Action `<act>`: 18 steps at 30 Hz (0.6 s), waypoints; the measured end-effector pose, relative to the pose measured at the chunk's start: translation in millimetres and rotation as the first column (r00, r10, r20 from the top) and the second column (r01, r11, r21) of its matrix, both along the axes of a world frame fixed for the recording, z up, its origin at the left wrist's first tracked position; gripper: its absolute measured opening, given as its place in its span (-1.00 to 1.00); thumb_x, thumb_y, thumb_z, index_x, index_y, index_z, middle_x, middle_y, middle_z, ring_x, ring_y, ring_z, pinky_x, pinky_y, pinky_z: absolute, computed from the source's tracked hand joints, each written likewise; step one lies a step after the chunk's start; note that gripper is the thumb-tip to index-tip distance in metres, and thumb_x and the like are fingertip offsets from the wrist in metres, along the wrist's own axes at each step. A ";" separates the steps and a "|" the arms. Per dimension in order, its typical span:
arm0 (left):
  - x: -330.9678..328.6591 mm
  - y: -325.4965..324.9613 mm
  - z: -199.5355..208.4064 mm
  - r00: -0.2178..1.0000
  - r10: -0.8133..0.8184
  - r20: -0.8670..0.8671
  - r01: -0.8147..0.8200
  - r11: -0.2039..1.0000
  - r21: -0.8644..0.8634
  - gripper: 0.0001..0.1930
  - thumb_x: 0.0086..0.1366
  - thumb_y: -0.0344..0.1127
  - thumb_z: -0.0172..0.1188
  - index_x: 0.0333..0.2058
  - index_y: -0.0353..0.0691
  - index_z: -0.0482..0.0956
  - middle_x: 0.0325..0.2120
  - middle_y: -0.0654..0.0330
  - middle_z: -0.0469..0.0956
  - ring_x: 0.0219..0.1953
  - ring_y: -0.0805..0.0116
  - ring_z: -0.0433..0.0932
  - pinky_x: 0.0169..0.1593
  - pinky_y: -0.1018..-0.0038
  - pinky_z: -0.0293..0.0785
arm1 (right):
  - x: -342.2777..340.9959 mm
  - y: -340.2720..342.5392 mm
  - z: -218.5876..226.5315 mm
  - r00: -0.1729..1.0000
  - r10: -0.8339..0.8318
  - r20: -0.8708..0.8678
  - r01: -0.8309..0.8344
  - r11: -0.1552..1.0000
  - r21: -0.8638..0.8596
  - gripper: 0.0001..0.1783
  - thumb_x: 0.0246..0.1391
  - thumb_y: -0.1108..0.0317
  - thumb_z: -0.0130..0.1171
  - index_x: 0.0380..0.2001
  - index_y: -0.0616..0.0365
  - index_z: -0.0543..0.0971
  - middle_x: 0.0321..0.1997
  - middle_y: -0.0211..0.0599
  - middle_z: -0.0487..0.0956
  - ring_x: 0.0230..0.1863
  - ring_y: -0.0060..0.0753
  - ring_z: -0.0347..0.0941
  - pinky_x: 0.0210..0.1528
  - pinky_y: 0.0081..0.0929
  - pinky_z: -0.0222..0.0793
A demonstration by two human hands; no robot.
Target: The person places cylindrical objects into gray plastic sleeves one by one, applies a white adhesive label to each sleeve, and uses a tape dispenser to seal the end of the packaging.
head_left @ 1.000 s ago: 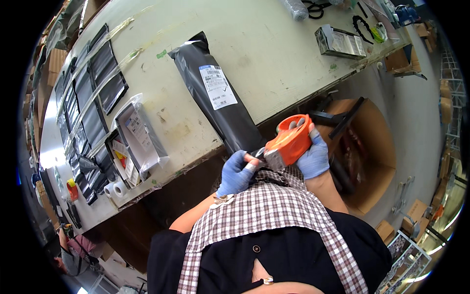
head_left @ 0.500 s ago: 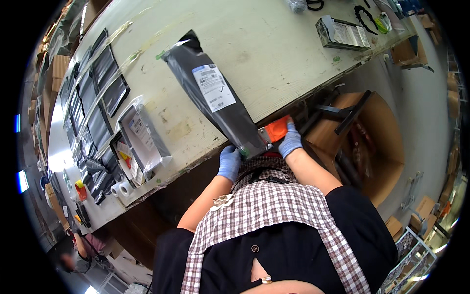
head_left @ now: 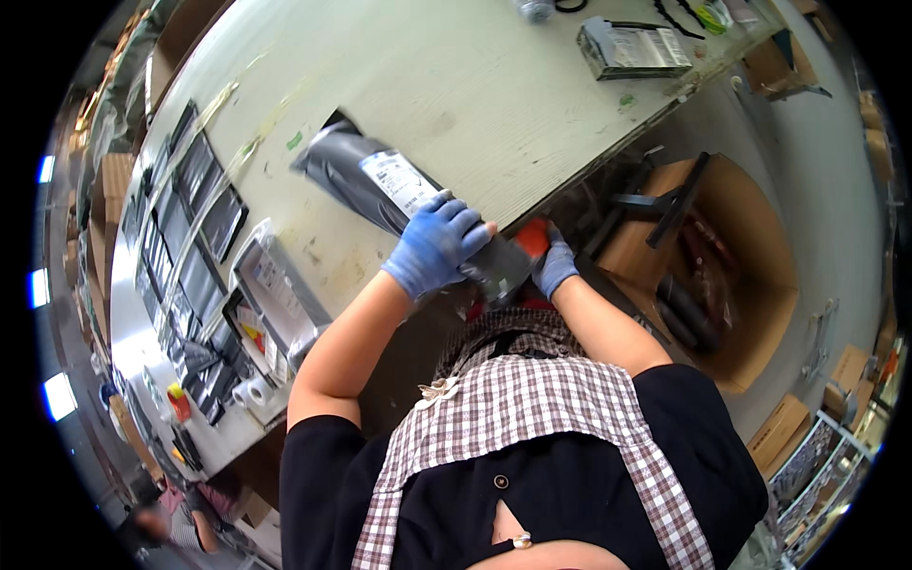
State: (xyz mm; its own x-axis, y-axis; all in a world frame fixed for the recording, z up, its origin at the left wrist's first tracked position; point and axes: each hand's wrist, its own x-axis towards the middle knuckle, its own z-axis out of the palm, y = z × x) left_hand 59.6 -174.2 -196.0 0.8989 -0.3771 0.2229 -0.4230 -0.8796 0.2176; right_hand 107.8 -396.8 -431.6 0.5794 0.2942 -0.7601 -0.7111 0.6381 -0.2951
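Note:
A long package wrapped in a dark grey plastic mailing bag [head_left: 344, 173] lies slanting over the table's near edge, its white label [head_left: 399, 180] facing up. My left hand [head_left: 437, 245], in a blue glove with bare fingertips, is closed over the package just below the label. At the package's near end, my gloved right hand [head_left: 558, 266] grips an orange tape dispenser [head_left: 533, 237], partly hidden and blurred. The dispenser is close against the package's right side; whether it touches cannot be made out.
Flat black plastic bags [head_left: 204, 180] lie at the table's left, held under clear strips. Beside them stand a grey open tray [head_left: 271, 275] and tape rolls [head_left: 252, 391]. A small box [head_left: 635, 49] rests far right. An open cardboard box [head_left: 760, 313] holds dark packages.
My left hand has moved from the package's near end up onto its top. The package's far end has shifted left and nearer. The tape dispenser stays in my right hand, turned more upright.

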 end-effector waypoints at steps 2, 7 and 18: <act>29.6 -13.7 -12.3 0.989 0.078 -0.126 -0.084 0.995 -0.046 -0.31 -0.31 -0.13 0.50 -0.05 0.02 0.56 -0.24 0.19 0.55 -0.15 0.11 0.55 0.07 0.16 0.42 | -5.8 -5.9 30.0 0.994 0.062 0.093 -0.067 0.997 0.050 -0.43 0.33 -0.10 -0.10 0.14 0.15 0.43 0.11 -0.14 0.55 0.13 -0.11 0.48 0.24 -0.10 0.34; 88.2 -53.0 -5.4 0.895 0.300 -0.330 -0.282 0.954 0.101 -0.33 -0.30 -0.02 0.52 -0.10 0.02 0.59 -0.28 0.15 0.58 -0.18 0.09 0.58 -0.09 0.22 0.49 | -64.6 -62.3 167.8 0.581 0.708 0.402 -0.598 0.706 -0.379 -0.35 0.21 -0.01 0.14 0.18 0.23 0.31 0.00 -0.05 0.56 0.04 -0.25 0.51 0.17 -0.25 0.38; 78.5 -68.4 -3.2 0.874 0.296 -0.385 -0.269 0.955 0.124 -0.47 -0.19 -0.02 0.47 -0.18 0.06 0.53 -0.30 0.19 0.56 -0.17 0.16 0.56 -0.08 0.23 0.44 | 82.2 5.6 282.1 0.324 0.421 0.847 -0.044 0.901 -0.431 -0.39 -0.10 0.18 0.47 -0.02 0.17 0.45 -0.05 -0.14 0.56 -0.08 -0.34 0.53 -0.03 -0.41 0.46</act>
